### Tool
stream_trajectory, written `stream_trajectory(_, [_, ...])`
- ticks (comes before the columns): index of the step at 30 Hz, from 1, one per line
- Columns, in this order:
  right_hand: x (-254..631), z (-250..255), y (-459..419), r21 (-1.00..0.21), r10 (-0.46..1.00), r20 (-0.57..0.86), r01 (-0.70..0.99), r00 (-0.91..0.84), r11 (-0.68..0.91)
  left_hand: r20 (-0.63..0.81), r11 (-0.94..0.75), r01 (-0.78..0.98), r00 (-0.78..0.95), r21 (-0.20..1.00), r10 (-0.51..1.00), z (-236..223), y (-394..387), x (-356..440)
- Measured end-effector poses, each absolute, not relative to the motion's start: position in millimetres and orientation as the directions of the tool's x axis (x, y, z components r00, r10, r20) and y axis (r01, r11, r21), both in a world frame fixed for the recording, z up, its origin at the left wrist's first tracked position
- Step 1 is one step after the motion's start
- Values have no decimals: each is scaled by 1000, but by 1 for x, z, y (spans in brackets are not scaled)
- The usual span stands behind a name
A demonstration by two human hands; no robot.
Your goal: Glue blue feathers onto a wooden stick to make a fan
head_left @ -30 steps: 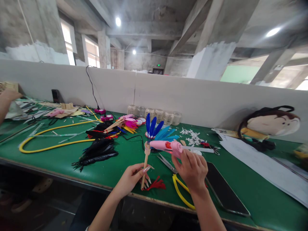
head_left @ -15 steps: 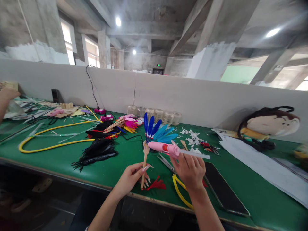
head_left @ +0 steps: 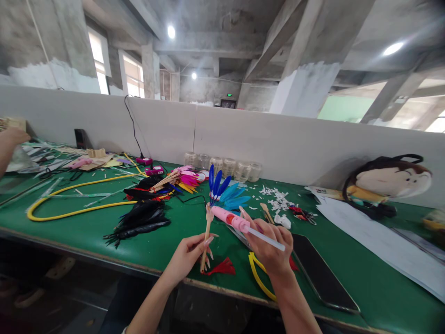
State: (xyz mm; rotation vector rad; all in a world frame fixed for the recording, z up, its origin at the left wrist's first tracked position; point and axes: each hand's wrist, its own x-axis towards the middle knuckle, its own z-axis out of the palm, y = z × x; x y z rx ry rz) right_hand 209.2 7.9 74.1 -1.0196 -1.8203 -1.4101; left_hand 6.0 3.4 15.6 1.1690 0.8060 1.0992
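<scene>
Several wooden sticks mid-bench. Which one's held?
The wooden stick in the left hand, red tassel by its lower end, pink glue gun near its top. The others there, including the bundled sticks, lie unheld.

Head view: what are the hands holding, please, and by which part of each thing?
The left hand grips the wooden stick by its lower half. The right hand holds the pink glue gun near its rear end; exact grip is hidden.

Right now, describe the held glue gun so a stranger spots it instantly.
Over the green table, find the right grip. It holds the glue gun, whose pink body and pale protruding stick set it apart from the black phone nearby.
</scene>
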Motion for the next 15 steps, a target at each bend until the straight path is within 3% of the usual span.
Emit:
stream_trajectory(2, [209,75,8,496,259,816,857,-516,143,32,43,-266,272,963,962,16,4,5])
stream_trajectory(4, [209,75,11,417,285,846,892,-450,174,8,67,-310,234,948,972,17,4,4])
stream_trajectory(6, [208,75,17,243,303,904,946,-301,214,-8,71,-368,172,927,985,18,5,3])
stream_trajectory(9, [210,74,27,-131,426,905,963,20,234,-16,60,-443,102,895,995,21,6,2])
stream_trajectory(12, [217,74,34,-441,661,713,883,237,160,-23,49,-480,59,876,998,21,7,2])
stream_trajectory(15, [226,74,37,-563,827,484,825,286,44,-26,26,-501,8,865,1000,20,7,2])
